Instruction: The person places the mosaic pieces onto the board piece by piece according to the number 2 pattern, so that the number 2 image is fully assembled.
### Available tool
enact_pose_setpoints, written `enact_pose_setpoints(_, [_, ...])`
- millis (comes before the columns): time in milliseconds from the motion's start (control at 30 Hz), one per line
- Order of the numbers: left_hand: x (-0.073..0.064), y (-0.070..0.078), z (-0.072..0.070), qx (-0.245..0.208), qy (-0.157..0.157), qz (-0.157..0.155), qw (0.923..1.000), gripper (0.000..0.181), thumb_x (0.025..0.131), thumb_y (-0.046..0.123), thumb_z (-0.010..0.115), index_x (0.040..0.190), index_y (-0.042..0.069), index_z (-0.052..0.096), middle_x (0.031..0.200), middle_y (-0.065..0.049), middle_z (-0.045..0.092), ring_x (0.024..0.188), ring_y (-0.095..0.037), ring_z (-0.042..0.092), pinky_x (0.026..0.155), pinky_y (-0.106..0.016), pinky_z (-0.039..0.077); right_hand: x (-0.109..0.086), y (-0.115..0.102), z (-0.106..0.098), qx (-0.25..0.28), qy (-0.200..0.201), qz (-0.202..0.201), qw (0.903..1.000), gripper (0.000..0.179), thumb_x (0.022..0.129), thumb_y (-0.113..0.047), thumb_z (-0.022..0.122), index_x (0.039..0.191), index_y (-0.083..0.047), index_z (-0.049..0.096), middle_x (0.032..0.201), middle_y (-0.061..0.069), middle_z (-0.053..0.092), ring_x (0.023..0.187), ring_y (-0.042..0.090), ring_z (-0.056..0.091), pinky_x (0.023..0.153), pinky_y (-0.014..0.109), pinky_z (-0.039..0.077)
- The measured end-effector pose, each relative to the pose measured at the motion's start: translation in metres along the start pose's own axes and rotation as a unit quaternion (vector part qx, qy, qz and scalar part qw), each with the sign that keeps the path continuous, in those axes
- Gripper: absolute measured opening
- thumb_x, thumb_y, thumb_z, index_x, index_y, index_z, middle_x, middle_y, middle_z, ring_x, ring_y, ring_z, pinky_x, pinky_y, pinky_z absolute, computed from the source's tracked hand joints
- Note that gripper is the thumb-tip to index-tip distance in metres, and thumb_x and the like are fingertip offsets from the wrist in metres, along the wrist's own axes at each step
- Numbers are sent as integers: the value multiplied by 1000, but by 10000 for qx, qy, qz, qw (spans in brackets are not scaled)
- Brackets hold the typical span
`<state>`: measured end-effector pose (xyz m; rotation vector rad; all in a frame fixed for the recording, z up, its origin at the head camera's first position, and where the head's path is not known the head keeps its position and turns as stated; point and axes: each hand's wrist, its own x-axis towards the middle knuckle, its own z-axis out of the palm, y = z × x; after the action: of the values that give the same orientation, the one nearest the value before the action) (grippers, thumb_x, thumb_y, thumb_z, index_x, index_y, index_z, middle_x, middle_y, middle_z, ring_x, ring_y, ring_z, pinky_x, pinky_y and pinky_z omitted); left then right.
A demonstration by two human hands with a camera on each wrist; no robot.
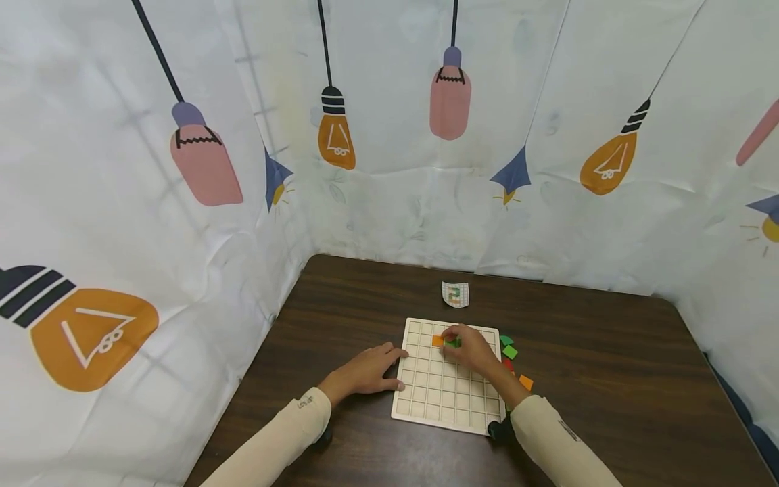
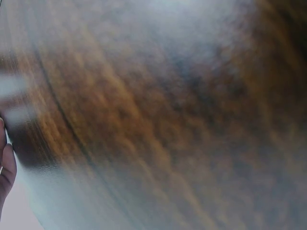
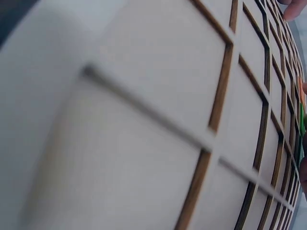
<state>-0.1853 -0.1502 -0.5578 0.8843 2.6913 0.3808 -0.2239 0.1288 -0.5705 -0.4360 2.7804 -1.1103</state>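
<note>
A pale square board with a raised grid lies on the dark table. My left hand rests at its left edge, fingers stretched out and touching the rim. Over the upper part of the board, my right hand pinches a small green tile between thumb and fingers. Directly left of that tile, an orange tile sits in a grid square. The right wrist view shows mostly the board's grid, with the fingertips at its right edge. In the left wrist view only a bit of the hand shows.
Loose tiles lie along the board's right side: a green one, a red one partly behind the forearm, and an orange one. A small paper with a coloured grid pattern lies beyond the board. A printed curtain surrounds the table.
</note>
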Motion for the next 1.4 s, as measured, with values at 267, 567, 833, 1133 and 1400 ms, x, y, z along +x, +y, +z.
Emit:
enact_pose_setpoints(267, [0, 0, 1, -6, 47, 20, 10000, 69, 90, 62, 64, 146, 24, 49, 113, 3, 54, 92, -10, 50, 87, -34, 47, -17, 14, -16, -54, 11, -83, 10000, 27, 88, -19, 78, 113, -12, 71, 98, -1, 66, 82, 12, 56, 74, 33, 47])
enact_pose_setpoints(567, [1, -1, 0, 15, 49, -7, 10000, 70, 89, 62, 65, 146, 23, 49, 110, 4, 53, 90, -10, 49, 84, -31, 46, -37, 43, -44, 281, -37, -222, 9994, 32, 91, -24, 76, 118, -8, 69, 94, -1, 64, 64, 10, 49, 60, 26, 44])
enact_pose_setpoints(833, [0, -1, 0, 41, 26, 1, 10000, 70, 90, 62, 64, 146, 24, 49, 111, 4, 53, 90, -10, 49, 84, -32, 46, -53, 76, -65, -100, 550, -146, 9983, 27, 89, -20, 78, 111, -6, 71, 91, 1, 66, 77, 12, 56, 66, 27, 46])
enact_pose_setpoints(1133, [0, -3, 2, 74, 24, -11, 10000, 70, 90, 62, 64, 146, 24, 49, 110, 4, 53, 90, -10, 49, 83, -31, 45, -59, 92, -71, -509, 845, 303, 9947, 19, 89, -16, 77, 105, -7, 73, 94, 6, 67, 83, 19, 56, 74, 35, 44])
enact_pose_setpoints(1400, [0, -3, 3, 69, 73, 55, 9999, 70, 90, 62, 63, 146, 23, 49, 111, 3, 54, 90, -10, 50, 83, -32, 46, -63, 98, -75, -631, 836, 228, 9942, 22, 88, -18, 78, 106, -6, 75, 96, 7, 67, 84, 20, 60, 72, 34, 45])
